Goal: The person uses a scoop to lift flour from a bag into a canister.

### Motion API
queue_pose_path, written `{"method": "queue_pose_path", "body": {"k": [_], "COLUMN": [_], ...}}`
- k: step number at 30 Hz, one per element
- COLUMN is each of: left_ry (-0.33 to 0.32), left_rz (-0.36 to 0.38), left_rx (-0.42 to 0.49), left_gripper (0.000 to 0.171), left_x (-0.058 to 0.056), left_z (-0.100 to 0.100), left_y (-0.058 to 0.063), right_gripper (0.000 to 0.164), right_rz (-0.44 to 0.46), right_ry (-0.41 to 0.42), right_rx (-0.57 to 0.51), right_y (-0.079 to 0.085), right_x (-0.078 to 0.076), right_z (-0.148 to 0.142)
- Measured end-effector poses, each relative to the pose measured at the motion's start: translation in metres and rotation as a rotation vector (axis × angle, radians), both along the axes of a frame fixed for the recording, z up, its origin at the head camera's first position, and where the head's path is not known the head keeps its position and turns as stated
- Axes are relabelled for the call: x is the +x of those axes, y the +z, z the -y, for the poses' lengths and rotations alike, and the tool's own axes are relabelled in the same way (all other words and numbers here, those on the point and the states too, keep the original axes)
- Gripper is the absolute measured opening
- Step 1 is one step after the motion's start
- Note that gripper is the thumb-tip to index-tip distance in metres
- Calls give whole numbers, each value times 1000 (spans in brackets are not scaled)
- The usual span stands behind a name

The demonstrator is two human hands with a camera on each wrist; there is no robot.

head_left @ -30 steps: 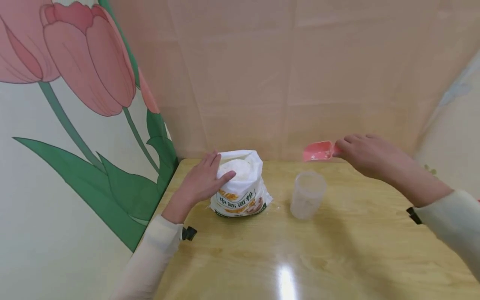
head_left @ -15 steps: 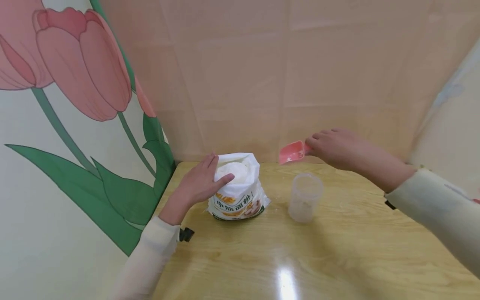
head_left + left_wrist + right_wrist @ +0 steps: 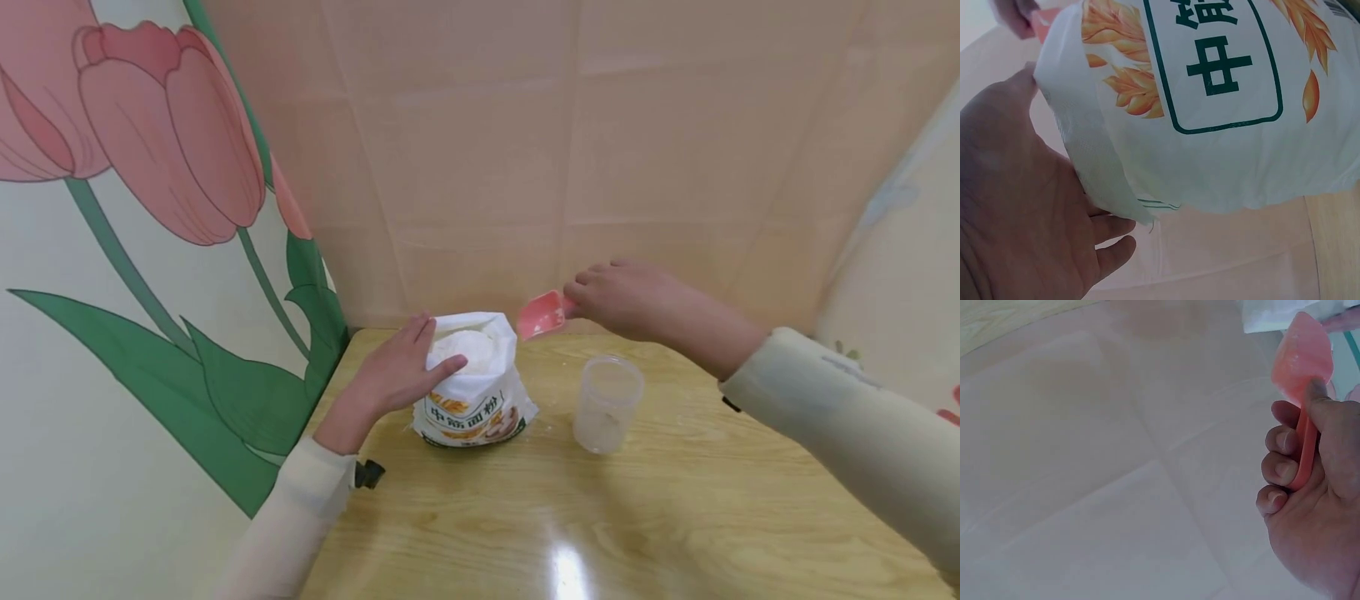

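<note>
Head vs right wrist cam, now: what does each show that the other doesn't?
Head only: the clear cup standing on the table, and the white powder inside the bag.
Right wrist only: the palm side of the right hand, with fingers curled round the handle of the pink scoop.
Both: right hand, pink scoop, backdrop, part of the table, and the bag, just an edge in the wrist view.

Pink scoop (image 3: 542, 315) near open bag (image 3: 474, 407)

White bag (image 3: 1222, 162) printed in green and orange | bag touched by left hand (image 3: 1029, 181) | right hand (image 3: 1015, 15) cropped at top
</note>
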State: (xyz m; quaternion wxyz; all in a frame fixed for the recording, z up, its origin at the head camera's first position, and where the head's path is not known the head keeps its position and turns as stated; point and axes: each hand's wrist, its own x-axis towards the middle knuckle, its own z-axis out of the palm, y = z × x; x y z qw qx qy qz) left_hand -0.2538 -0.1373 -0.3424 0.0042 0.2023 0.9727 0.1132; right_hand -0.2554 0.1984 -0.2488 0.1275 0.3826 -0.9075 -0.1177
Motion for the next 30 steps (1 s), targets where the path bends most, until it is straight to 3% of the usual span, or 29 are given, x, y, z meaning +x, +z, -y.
{"method": "queue_pose_path", "body": {"k": [8,19,30], "left_ry": [2,8,14], "left_rz": [8,26,37], "left_rx": [-6,-5,-20], "left_gripper": [105,107,109], "left_x": [-4,-2,-3], "left_z": [-1,4,1], "left_y": [4,3,1], "right_gripper": [25,31,30], "right_rz": [87,189,159], "right_ry": [-40,-66,-55], "right_rx": [17,88,130], "right_y": [12,11,5], "right_x": [-6,-14,-16], "right_z": [28,64,83]}}
